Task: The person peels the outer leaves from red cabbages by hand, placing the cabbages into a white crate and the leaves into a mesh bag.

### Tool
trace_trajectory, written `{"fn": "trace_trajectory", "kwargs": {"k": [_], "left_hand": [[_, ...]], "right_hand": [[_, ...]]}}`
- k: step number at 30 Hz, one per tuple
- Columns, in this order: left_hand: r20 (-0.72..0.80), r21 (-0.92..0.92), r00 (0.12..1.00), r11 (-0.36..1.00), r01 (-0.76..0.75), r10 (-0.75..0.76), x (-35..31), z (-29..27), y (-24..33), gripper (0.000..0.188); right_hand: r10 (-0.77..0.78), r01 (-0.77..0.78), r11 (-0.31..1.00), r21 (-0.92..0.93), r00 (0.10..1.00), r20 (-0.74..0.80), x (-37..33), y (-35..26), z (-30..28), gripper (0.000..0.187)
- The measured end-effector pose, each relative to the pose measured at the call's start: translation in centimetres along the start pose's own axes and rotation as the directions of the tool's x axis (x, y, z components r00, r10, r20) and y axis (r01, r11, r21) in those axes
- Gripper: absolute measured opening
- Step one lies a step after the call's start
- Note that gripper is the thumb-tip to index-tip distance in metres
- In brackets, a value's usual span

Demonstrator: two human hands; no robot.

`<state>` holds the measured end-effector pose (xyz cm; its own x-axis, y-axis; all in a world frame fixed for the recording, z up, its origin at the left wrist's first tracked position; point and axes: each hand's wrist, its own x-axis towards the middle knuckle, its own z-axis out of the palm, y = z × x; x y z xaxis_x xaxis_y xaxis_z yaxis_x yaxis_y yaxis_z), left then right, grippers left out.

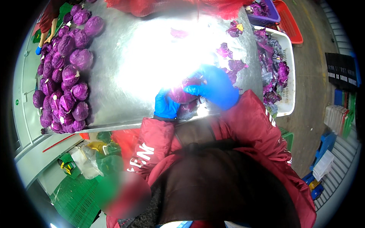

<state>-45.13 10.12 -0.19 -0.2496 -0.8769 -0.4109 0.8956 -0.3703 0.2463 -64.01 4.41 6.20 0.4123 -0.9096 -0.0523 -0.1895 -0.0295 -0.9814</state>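
Observation:
My left hand (165, 105), in a blue glove, is closed around the left side of a red cabbage (180, 95) near the front edge of the metal table. From the right, my right hand (216, 86), also gloved in blue, grips the same cabbage with its fingers curled over the upper part. Glare and blur hide whether it also has a small tool or a leaf in its fingers. Under the cabbage lie some purple leaves (188, 109). Several torn purple leaves (236, 65) are scattered on the table to the right of my hands.
A pile of red cabbages (66, 45) covers the table's left side. To the right stands a white crate (291, 76) full of leaves, with purple (274, 11) and red (291, 24) crates beyond. Red mesh sacks (152, 7) lie at the far edge. Another person's arm (46, 28) shows far left.

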Motion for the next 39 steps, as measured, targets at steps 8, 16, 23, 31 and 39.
{"fn": "trace_trajectory", "kwargs": {"k": [8, 16, 23, 31, 39], "left_hand": [[0.035, -0.109, 0.999, 0.994, -0.03, 0.034, 0.4, 0.5, 0.0, 0.049], [-0.119, 0.313, 0.962, 0.929, -0.198, 0.245, -0.2, -0.4, 0.2, 0.043], [-0.139, 0.272, 0.962, 0.943, -0.191, 0.235, -0.2, -2.3, -0.5, 0.023], [-0.154, -0.115, 0.98, 0.982, -0.147, 0.129, -0.5, 0.5, 0.9, 0.046], [0.208, 0.974, 0.879, -0.176, -0.144, 0.43, -1.4, 5.6, 0.1, 0.071]], "right_hand": [[-0.094, 0.093, 0.987, 0.131, 0.996, -0.001, -0.8, 1.0, 0.5, 0.02], [-0.192, 0.227, 0.932, -0.284, 0.97, 0.146, 0.0, -0.5, 0.3, 0.047], [-0.144, 0.176, 0.967, -0.184, 0.974, 0.174, -1.0, 0.9, 0.8, 0.033], [-0.282, 0.29, 0.788, -0.544, 0.954, 0.1, -3.1, 1.6, -1.4, 0.025], [-0.206, 0.134, 0.961, -0.241, 0.93, -0.304, -1.3, 1.5, -3.2, 0.037]]}}
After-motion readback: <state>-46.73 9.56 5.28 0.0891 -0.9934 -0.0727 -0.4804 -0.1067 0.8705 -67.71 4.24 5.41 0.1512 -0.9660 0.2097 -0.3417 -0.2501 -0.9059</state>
